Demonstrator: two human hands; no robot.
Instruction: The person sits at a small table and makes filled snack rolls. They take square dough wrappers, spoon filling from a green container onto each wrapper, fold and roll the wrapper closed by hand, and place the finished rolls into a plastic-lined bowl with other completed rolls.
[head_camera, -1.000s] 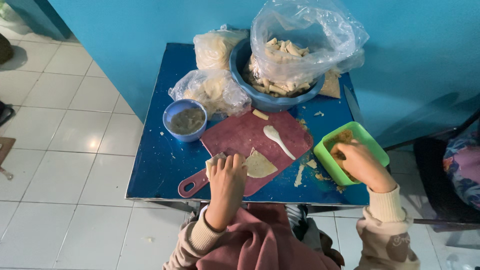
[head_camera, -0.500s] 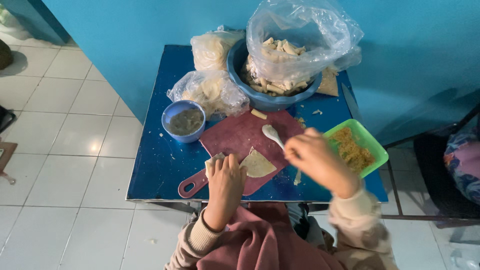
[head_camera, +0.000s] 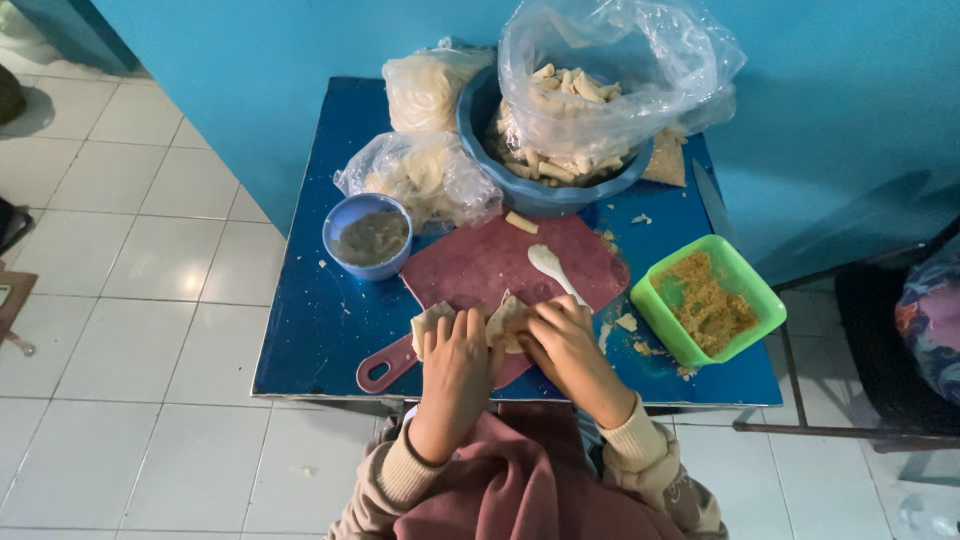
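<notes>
On cutting board (head_camera: 500, 265) | wrapper (head_camera: 503, 318) under both hands' grip: left hand (head_camera: 455, 350), right hand (head_camera: 560, 335)

This looked like a home or small food-prep corner. A small blue table (head_camera: 300, 340) stood against a blue-painted wall (head_camera: 300, 60) on a white tiled floor (head_camera: 130, 300). A dark red cutting board (head_camera: 480, 270) lay at its front edge, with bags of pale wrappers (head_camera: 425, 175) and a blue basin (head_camera: 540, 190) at the back.
</notes>
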